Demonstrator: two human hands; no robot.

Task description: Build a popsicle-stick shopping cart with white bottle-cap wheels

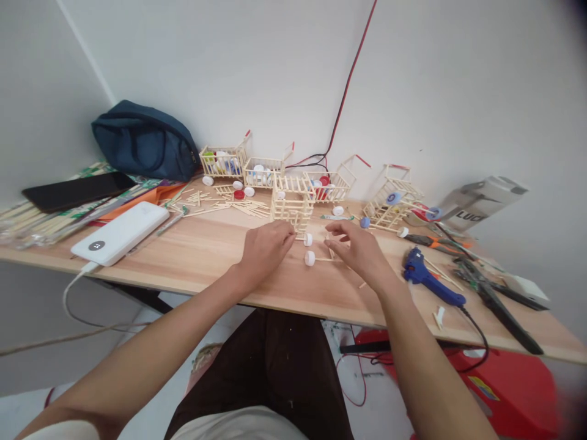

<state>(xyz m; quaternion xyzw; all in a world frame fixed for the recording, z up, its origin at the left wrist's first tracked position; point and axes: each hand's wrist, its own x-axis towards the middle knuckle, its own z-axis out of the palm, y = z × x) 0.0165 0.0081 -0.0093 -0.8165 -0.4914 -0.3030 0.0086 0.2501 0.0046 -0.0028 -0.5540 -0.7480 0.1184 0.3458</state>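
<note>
A small shopping cart (293,205) built of thin wooden sticks stands near the middle of the table. At its lower left my left hand (268,247) has its fingers closed against the frame; the fingertips are partly hidden. A white wheel (307,239) sits by the cart's base, just right of those fingers. Closer to me lies a stick axle (324,260) with another white wheel (310,258) on its end. Just above and right of that axle is my right hand (355,247), its thumb and fingers curved and apart. Part of the axle is hidden behind it.
Several finished stick carts (223,164) line the wall, some filled with bottle caps. Loose sticks (247,208) lie left of centre. A blue glue gun (431,278), pliers (435,242) and a black tool (499,305) are on the right; a power bank (120,233), phone (77,190) and pouch (147,140) are left.
</note>
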